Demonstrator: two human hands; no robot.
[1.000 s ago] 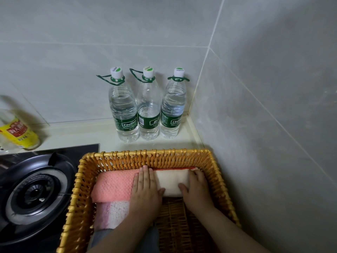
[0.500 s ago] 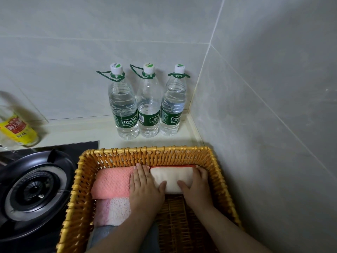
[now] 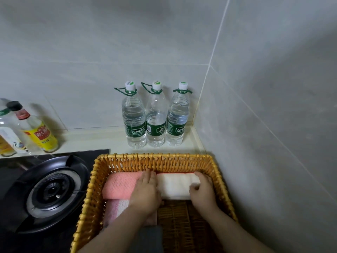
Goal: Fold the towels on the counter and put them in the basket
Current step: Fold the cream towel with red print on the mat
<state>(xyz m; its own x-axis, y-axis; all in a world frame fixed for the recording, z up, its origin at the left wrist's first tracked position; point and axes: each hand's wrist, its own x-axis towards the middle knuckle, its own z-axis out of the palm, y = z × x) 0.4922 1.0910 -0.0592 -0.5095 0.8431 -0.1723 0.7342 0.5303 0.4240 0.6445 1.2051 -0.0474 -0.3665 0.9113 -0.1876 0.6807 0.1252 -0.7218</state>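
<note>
- Cream towel (image 3: 175, 185) is laid crosswise at the far wall of the wicker basket (image 3: 153, 158)
- Its left end is pressed by the flat left hand (image 3: 145, 192); its right end is gripped by the curled right hand (image 3: 203, 190)

Basket (image 3: 89, 198) — near end off frame

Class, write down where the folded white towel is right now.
In the head view, the white towel lies at the far right of the wicker basket, beside the pink towel, between the left hand and the right hand, which grips its end.
</note>
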